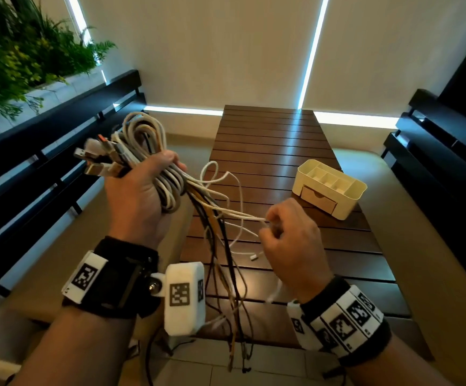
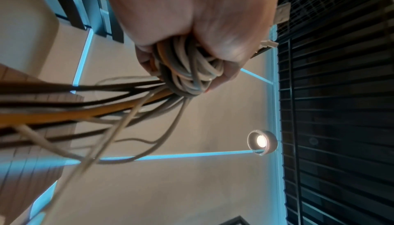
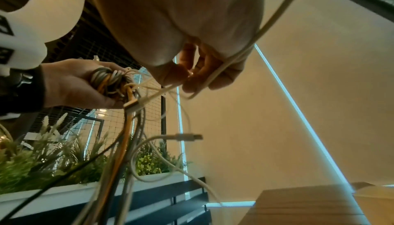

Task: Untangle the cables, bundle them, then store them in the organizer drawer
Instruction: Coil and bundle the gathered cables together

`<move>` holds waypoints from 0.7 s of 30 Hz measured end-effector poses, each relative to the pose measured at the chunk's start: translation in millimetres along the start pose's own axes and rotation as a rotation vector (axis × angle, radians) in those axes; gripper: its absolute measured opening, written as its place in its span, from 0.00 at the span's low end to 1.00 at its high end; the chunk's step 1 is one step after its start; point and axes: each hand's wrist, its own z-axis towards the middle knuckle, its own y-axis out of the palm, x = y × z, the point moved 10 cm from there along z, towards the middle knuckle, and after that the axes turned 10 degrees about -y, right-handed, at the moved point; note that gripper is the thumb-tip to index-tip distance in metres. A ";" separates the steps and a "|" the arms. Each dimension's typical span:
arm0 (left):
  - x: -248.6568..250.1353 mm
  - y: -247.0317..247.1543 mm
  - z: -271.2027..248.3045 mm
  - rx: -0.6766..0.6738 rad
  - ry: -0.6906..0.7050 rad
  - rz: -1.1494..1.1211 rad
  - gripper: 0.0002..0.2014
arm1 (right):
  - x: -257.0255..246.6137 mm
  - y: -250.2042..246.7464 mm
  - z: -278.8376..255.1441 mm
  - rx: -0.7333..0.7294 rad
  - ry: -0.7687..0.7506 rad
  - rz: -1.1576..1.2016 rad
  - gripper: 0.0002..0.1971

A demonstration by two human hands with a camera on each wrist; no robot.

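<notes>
My left hand [image 1: 140, 188] is raised left of the table and grips a thick coil of cables [image 1: 148, 151], white, grey, orange and black, with USB plugs sticking out to the left. In the left wrist view the fingers curl round the same coil [image 2: 187, 70]. Loose ends [image 1: 226, 274] hang from it toward the floor. My right hand [image 1: 290, 235] pinches one thin white cable [image 1: 240, 214] that runs out of the coil; the right wrist view shows that cable [image 3: 213, 77] between its fingers. The cream organizer [image 1: 329, 188] with its closed drawer [image 1: 318, 200] stands on the table at the right.
The dark slatted wooden table [image 1: 270, 151] stretches ahead. Black benches [image 1: 45, 151] flank it on both sides. A planter with green plants [image 1: 17, 51] stands at the far left. A white USB plug [image 3: 189, 137] dangles free.
</notes>
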 end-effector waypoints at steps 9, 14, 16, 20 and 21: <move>4.3 -17.9 15.7 0.030 0.017 0.012 0.02 | 34.0 52.4 -43.4 -0.837 0.144 -0.242 0.04; -12.2 -9.2 14.7 -0.025 -0.052 0.027 0.07 | 17.6 26.9 -11.0 -0.796 0.254 0.075 0.11; -16.9 -5.3 13.5 -0.041 -0.072 0.022 0.10 | 1.5 8.2 10.3 -0.634 0.171 0.161 0.08; -20.0 5.5 8.0 -0.074 -0.087 0.013 0.07 | -34.7 -7.4 30.1 -0.384 0.019 0.365 0.03; -21.6 9.4 5.2 -0.087 -0.100 0.016 0.08 | -38.3 -10.2 32.8 -0.322 0.012 0.398 0.03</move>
